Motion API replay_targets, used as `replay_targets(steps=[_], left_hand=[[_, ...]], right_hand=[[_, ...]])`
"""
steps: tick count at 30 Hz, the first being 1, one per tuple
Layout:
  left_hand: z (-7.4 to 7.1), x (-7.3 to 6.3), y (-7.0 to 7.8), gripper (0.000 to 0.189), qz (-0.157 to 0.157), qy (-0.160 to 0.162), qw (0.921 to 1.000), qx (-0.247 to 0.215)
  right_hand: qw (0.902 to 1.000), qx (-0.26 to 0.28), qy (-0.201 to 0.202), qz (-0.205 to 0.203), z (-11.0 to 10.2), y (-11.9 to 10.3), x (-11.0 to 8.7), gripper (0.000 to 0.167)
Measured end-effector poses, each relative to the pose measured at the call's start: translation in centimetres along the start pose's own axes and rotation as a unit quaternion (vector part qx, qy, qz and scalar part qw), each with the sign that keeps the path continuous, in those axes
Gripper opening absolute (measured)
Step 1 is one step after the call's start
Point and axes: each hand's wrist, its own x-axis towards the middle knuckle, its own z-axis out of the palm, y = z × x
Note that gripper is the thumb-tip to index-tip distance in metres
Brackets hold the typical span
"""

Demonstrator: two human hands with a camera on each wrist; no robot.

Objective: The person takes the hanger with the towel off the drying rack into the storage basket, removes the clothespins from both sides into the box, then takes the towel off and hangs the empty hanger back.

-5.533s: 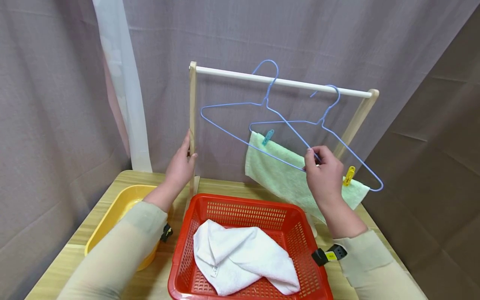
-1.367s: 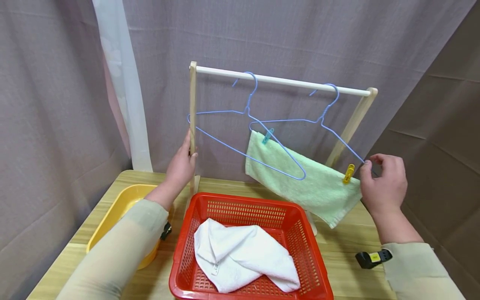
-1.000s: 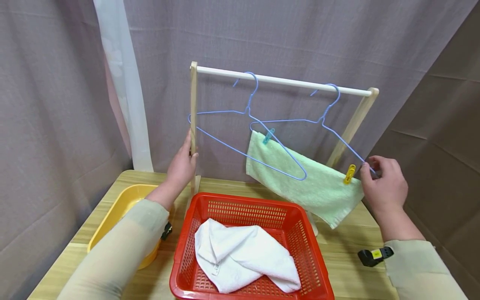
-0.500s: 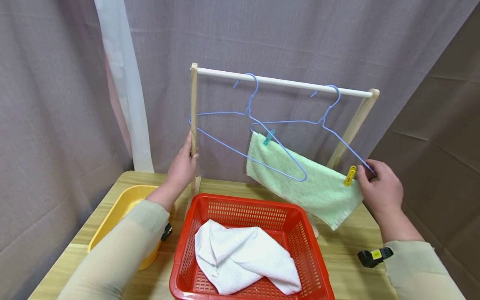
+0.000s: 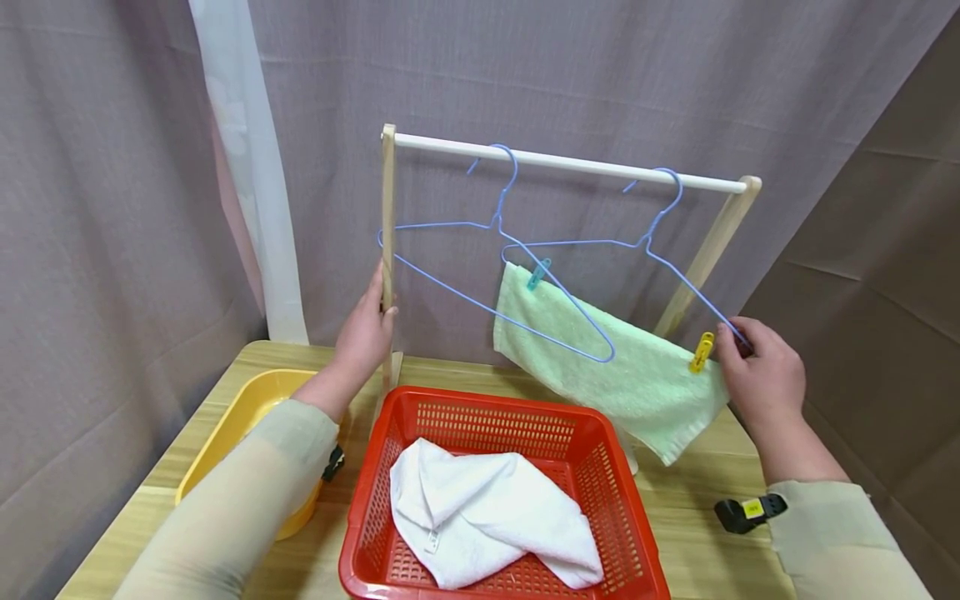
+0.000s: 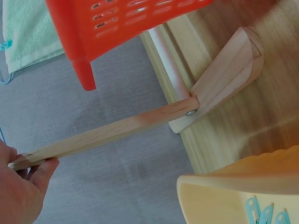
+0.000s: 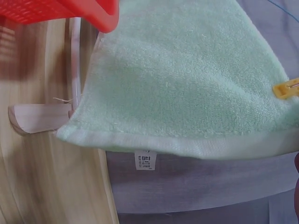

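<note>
My left hand [image 5: 363, 335] grips the left wooden post [image 5: 387, 208] of a small drying rack. At the far right, my right hand [image 5: 767, 375] pinches the lower right end of a blue wire hanger [image 5: 701, 296] hooked on the white rail [image 5: 570, 164]. From this hanger hangs a light green towel [image 5: 637, 387], held by a teal clothespin [image 5: 538, 274] at its left and a yellow clothespin [image 5: 702, 352] beside my right thumb. A second blue hanger [image 5: 498, 215], bare, hangs in front and to the left. In the right wrist view only a sliver of that hand shows.
In front of the rack stands a red perforated basket [image 5: 495, 402] with a white towel [image 5: 495, 508] in it. A yellow bin [image 5: 225, 429] on the left holds several teal clothespins [image 6: 252, 210]. Grey curtains [image 5: 570, 75] hang behind the wooden table [image 5: 705, 492].
My right hand has let go of the bare hanger, which settled leftward, and moved right to the towel hanger's end. Lately it shifted slightly left, closer to the yellow clothespin. My left hand stays put.
</note>
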Motion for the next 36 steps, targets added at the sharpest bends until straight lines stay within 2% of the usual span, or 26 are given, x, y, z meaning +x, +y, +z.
replay_targets(steps=[21,27,36], left_hand=[[0.0,0.0,0.0,0.078,-0.001,0.002,1.0000,0.003],[0.0,-0.1,0.1,0.078,0.006,0.007,0.9999,0.008],[0.0,0.0,0.2,0.077,-0.001,0.000,1.0000,0.003]], right_hand=[[0.9971,0.016,0.071,-0.019,0.0,-1.2,-0.8,0.025],[0.9971,0.019,0.073,-0.005,-0.3,-1.4,-0.9,0.027],[0.9972,0.017,0.069,0.021,-1.2,-1.7,-0.8,0.032]])
